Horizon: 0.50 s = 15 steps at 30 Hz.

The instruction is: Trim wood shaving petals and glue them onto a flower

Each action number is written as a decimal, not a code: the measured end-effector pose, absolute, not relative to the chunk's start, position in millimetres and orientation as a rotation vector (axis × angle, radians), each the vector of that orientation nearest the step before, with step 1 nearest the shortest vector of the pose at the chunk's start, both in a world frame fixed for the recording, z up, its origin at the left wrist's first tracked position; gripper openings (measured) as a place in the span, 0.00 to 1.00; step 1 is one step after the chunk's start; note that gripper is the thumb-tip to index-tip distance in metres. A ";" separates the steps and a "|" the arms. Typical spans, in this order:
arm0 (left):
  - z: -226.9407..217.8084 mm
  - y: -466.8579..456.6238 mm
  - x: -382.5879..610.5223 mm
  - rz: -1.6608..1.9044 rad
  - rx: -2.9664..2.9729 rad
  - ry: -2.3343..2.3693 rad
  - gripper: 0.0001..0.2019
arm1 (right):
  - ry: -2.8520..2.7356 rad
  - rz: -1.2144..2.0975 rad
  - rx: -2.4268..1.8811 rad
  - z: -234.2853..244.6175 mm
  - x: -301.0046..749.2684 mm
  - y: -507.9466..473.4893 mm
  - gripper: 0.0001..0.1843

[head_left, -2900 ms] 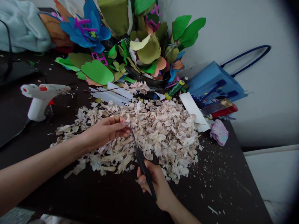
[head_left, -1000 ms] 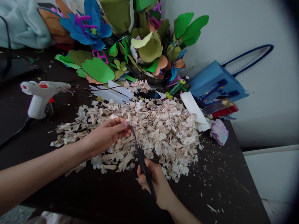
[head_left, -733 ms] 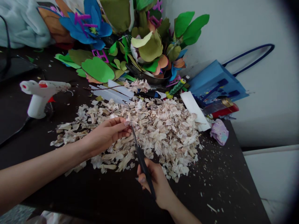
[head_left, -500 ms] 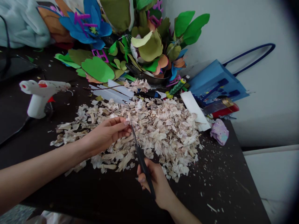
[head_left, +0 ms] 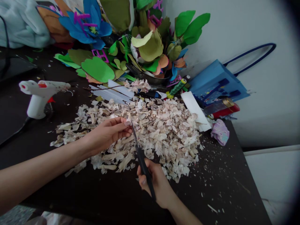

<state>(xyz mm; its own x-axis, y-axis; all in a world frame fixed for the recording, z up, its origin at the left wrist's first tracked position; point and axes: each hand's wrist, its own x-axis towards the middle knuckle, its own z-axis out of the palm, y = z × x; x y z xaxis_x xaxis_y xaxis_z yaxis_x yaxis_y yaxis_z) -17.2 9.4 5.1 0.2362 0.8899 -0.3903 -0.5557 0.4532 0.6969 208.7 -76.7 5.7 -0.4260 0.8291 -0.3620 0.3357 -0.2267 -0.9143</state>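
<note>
My left hand (head_left: pixel 106 134) pinches a small pale paper piece (head_left: pixel 128 118) over a wide heap of pale paper scraps (head_left: pixel 161 131). My right hand (head_left: pixel 154 184) is closed round the handles of black scissors (head_left: pixel 140 156), whose blades point up and away toward that piece and meet it at my left fingertips. Both hands hover above the near half of the heap on the dark table (head_left: pixel 105 193).
A white glue gun (head_left: pixel 38 95) stands at the left. Clear glue sticks (head_left: pixel 112 92), paper flowers and green leaves (head_left: pixel 140 43) fill the back. A blue bag (head_left: pixel 215 82), green thread spool (head_left: pixel 177 88), red tube (head_left: pixel 222 109) and white card (head_left: pixel 194 111) lie at the right by the wall.
Hardly anything differs: both hands hold the same pose, with the scissors at the paper piece; the view has shifted very slightly.
</note>
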 end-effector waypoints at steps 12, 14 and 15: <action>5.7 7.3 -15.9 1.062 0.470 0.848 0.05 | -1.606 1.696 -1.408 5.1 207.5 -76.9 0.28; 6.8 7.0 -15.0 1.065 0.468 0.852 0.06 | -1.639 1.681 -1.401 5.4 208.0 -76.7 0.27; 7.3 6.9 -14.8 1.064 0.469 0.852 0.06 | -1.658 1.672 -1.397 5.7 208.3 -76.6 0.26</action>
